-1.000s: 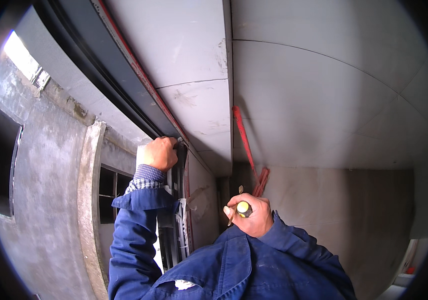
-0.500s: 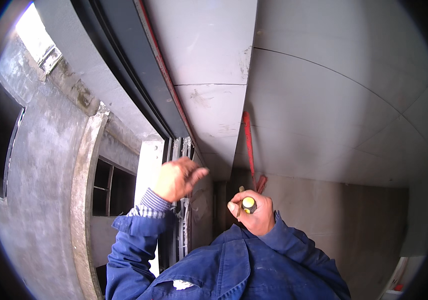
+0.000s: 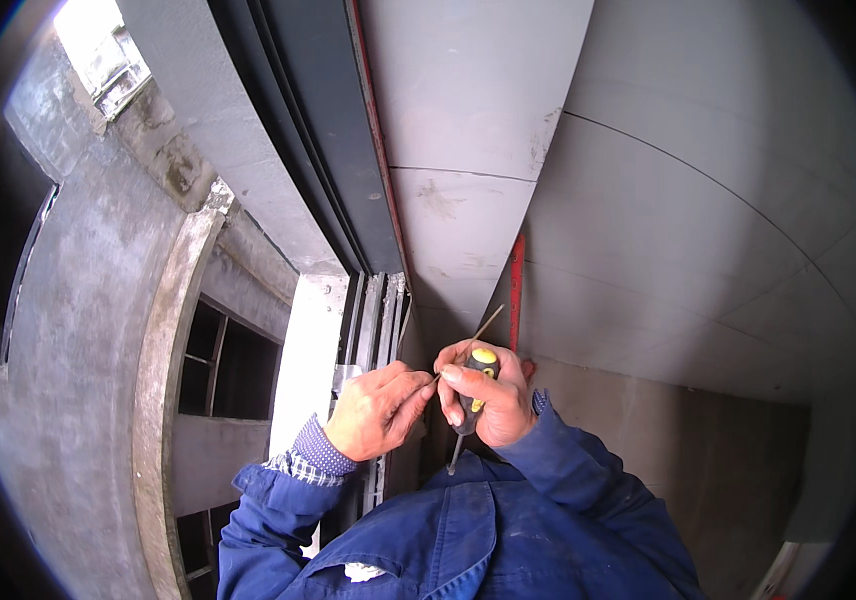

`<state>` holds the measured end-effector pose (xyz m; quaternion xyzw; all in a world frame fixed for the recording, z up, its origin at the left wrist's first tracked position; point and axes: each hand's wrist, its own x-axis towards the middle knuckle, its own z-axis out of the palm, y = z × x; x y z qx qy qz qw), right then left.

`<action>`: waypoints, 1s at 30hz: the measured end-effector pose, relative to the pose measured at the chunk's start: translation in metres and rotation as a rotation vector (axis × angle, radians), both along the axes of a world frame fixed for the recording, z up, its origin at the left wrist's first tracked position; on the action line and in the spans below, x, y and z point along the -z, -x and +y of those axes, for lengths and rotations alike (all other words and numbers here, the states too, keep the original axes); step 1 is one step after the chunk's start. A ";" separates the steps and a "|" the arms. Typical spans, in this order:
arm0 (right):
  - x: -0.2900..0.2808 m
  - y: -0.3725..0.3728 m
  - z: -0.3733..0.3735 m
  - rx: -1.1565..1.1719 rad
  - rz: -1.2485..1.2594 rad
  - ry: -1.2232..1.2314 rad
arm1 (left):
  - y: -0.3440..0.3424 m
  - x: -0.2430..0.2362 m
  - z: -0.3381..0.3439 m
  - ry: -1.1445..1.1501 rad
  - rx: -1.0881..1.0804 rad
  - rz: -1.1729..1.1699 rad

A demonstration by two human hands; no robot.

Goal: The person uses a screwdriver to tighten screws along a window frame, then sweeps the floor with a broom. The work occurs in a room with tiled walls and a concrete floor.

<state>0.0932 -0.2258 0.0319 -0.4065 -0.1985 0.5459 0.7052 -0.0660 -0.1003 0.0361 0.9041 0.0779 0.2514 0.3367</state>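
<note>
My right hand (image 3: 498,405) is closed around a screwdriver (image 3: 485,357) with a black and yellow handle. Its yellow end faces up and its metal shaft points down toward my jacket. A thin, dull metal rod (image 3: 491,320) sticks out past the fingers of the same hand, slanting up and to the right. My left hand (image 3: 376,412) has its fingertips pinched right beside the right thumb, on what looks like the lower end of that rod. Fingers cover the rod's middle. Both hands are in front of my chest, just right of the window frame tracks (image 3: 376,320).
A dark metal frame (image 3: 323,130) with a red edge strip runs up beside a pale panelled ledge (image 3: 468,90). A red bar (image 3: 517,290) leans behind my right hand. Left of the frame, outside, stands a grey concrete wall (image 3: 98,300) with window openings.
My left hand has moved right and down to meet the right hand, and its fingers have closed. The screwdriver has tilted, showing handle and shaft. The thin rod now shows clearly.
</note>
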 end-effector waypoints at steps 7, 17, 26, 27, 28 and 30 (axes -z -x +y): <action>0.021 -0.012 0.002 0.157 -0.035 0.112 | 0.039 0.004 0.014 -0.232 -0.398 0.036; 0.042 -0.013 -0.002 0.127 -0.068 0.155 | 0.044 0.011 0.014 -0.398 -0.472 0.312; 0.043 -0.011 -0.008 0.138 -0.083 0.163 | 0.018 0.035 0.024 -0.548 -0.502 0.396; 0.043 -0.011 -0.008 0.139 -0.083 0.163 | 0.015 0.039 0.026 -0.551 -0.507 0.388; 0.043 -0.011 -0.009 0.139 -0.083 0.163 | 0.012 0.042 0.028 -0.554 -0.514 0.380; 0.044 -0.012 -0.010 0.142 -0.082 0.164 | 0.006 0.040 0.028 -0.493 -0.513 0.528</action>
